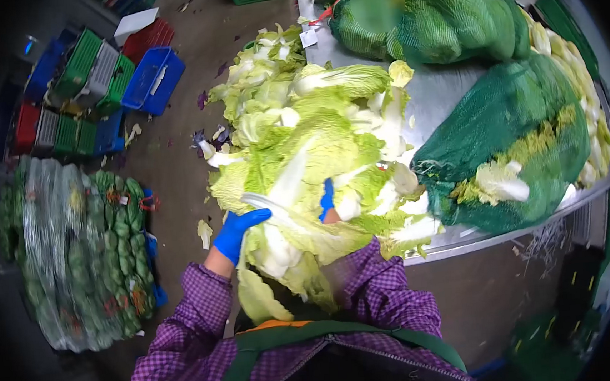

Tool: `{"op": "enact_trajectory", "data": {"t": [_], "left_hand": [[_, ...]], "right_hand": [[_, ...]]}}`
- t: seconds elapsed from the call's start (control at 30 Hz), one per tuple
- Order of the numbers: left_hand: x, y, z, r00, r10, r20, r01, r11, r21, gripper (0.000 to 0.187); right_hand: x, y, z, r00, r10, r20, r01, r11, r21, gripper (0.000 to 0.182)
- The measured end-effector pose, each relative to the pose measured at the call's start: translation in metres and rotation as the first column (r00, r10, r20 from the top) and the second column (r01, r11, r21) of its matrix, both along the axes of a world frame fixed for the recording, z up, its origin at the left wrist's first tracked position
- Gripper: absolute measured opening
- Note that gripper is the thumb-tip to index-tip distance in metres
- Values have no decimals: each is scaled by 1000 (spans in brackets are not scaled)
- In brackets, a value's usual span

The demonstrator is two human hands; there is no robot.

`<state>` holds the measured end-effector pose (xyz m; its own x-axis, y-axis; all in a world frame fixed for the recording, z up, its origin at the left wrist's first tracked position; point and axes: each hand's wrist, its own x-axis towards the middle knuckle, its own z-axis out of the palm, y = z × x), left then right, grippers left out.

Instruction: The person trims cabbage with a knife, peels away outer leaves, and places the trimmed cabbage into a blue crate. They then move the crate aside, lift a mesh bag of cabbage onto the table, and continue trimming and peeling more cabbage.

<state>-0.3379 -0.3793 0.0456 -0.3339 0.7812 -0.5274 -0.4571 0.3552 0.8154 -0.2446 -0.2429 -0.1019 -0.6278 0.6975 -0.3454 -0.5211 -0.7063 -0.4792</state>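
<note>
In the head view, my left hand [242, 235], in a blue glove, grips the edge of a loose-leaved napa cabbage [281, 253] held in front of my body. The thumb lies across a pale leaf rib. My right hand [327, 200], gloved in blue too, is at the far right side of the same cabbage; leaves hide most of its palm and fingers. Just beyond my hands lies a large heap of napa cabbage leaves [314, 125], pale green with white ribs, covering the near left part of the metal table [444, 97].
Green mesh sacks of cabbages [460, 17] lie at the table's far side. A nearer mesh sack [529, 119] has a small cabbage piece [501, 181] on it. At left are stacked crates [81, 72], a blue crate [153, 81] and wrapped green produce [73, 252]. Scraps litter the floor.
</note>
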Motion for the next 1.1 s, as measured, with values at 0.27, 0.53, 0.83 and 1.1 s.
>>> {"op": "enact_trajectory", "data": {"t": [0.27, 0.53, 0.83, 1.1], "left_hand": [[-151, -18, -200, 960, -198, -199, 182, 979, -94, 48], [-165, -69, -432, 533, -339, -775, 260, 938, -231, 111], [-121, -77, -528, 176, -785, -593, 383, 610, -694, 84], [-127, -52, -563, 241, -888, -391, 506, 459, -731, 62]], "right_hand": [[-88, -60, -149, 981, -21, 194, 42, 994, -105, 63], [-31, -94, -323, 846, 38, 532, 108, 964, -241, 62], [-31, -121, -438, 786, 133, 604, 98, 937, -334, 61], [-25, -142, -494, 817, 170, 552, 77, 915, -396, 59]]}}
